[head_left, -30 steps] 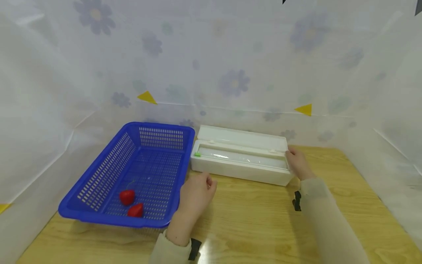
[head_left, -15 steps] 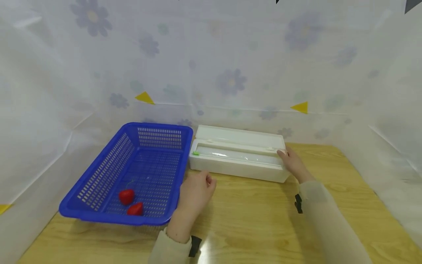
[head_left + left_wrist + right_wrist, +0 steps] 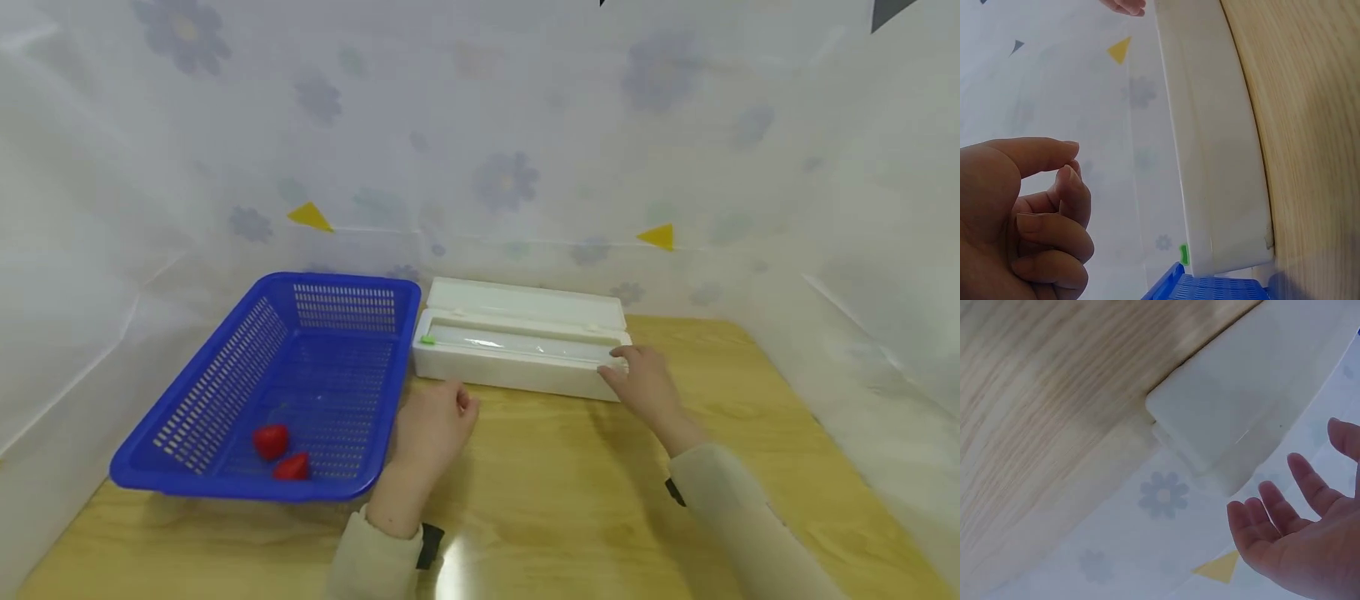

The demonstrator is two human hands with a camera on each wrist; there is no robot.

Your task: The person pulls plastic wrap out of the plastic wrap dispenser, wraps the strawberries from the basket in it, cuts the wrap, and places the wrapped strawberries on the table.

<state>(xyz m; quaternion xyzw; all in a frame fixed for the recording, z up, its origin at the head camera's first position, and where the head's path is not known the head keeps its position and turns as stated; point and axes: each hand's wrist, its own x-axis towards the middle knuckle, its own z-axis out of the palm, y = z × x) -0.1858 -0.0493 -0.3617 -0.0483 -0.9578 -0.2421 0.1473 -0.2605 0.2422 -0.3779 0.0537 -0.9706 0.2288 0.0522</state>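
A long white cling film dispenser (image 3: pixel 517 375) rests near the back of the table, its lid (image 3: pixel 525 302) raised. A shiny roll of film (image 3: pixel 517 343) shows inside, with a green slide cutter (image 3: pixel 427 339) at its left end. My right hand (image 3: pixel 643 383) is over the dispenser's right end, fingers spread and slightly bent; the right wrist view shows nothing in that hand (image 3: pixel 1310 540). In front of the dispenser's left end, my left hand (image 3: pixel 435 425) hovers with loosely curled fingers. Its thumb and index tip nearly meet in the left wrist view, holding nothing.
A blue plastic basket (image 3: pixel 405 367) stands left of the dispenser, close to it. Two red strawberry-like pieces (image 3: pixel 271 442) lie at its near end. A flower-patterned sheet (image 3: pixel 480 125) with yellow triangles walls off the back of the wooden table (image 3: pixel 540 500).
My right hand has let go of the dispenser's right end and shifted left and forward over it, its fingers opening. The left hand has kept its pose. The head view has turned slightly right.
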